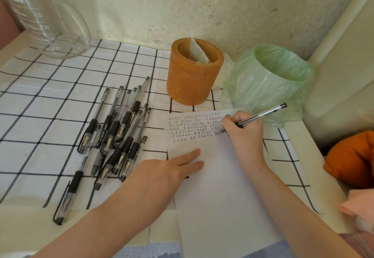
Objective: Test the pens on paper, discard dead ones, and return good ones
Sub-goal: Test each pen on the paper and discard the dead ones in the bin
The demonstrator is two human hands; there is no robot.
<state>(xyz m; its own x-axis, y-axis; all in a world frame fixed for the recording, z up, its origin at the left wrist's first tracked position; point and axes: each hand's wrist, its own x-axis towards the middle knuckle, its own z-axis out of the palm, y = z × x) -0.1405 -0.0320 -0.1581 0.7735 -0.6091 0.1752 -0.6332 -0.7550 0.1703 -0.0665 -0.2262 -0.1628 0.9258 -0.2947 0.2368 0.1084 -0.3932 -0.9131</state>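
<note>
You get a bright, even, slightly warm picture with soft light and no hard shadows. Only a thin dark edge shows under your left hand (162, 174) on the paper (222, 187), whose lower part is almost washed out to white. White streaks of glare run along the glass jug (50, 25) at 10 o'clock. The wide lens bows the lines of the checked cloth (40, 100) toward the edges. The pen (261, 115) in your right hand (244, 134) is sharp; the pink thing (356, 203) at 4 o'clock is blurred.
</note>
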